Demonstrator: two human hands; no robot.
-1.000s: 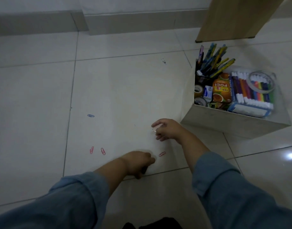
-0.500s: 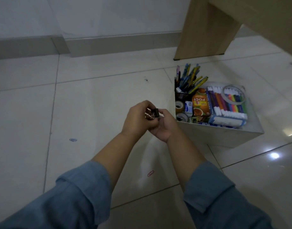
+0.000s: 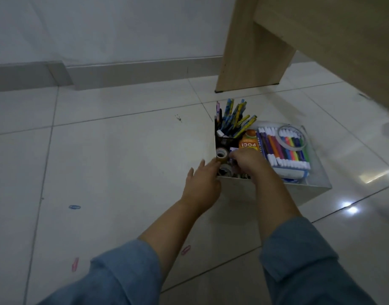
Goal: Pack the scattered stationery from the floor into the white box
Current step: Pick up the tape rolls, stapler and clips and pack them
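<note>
The white box [image 3: 277,193] stands on the tiled floor, holding a cup of pens [image 3: 233,122], a pack of markers [image 3: 283,150], an orange carton [image 3: 248,142] and a brown tape roll [image 3: 222,156]. My right hand [image 3: 248,162] reaches into the box's near-left part with fingers curled downward; what is under them is hidden. My left hand [image 3: 201,183] is at the box's near-left corner, fingers straight, fingertips by the tape roll. On the floor lie a blue paper clip [image 3: 74,207] and two pink paper clips [image 3: 186,250], [image 3: 75,264].
A wooden furniture leg [image 3: 250,51] stands just behind the box, with a wooden top overhanging at the upper right. A grey skirting board [image 3: 123,71] runs along the wall. A small dark speck [image 3: 178,118] marks the tiles left of the box.
Both hands have gone from the floor, met in the air with small clips, then moved right to the box. The right hand now dips inside it.
</note>
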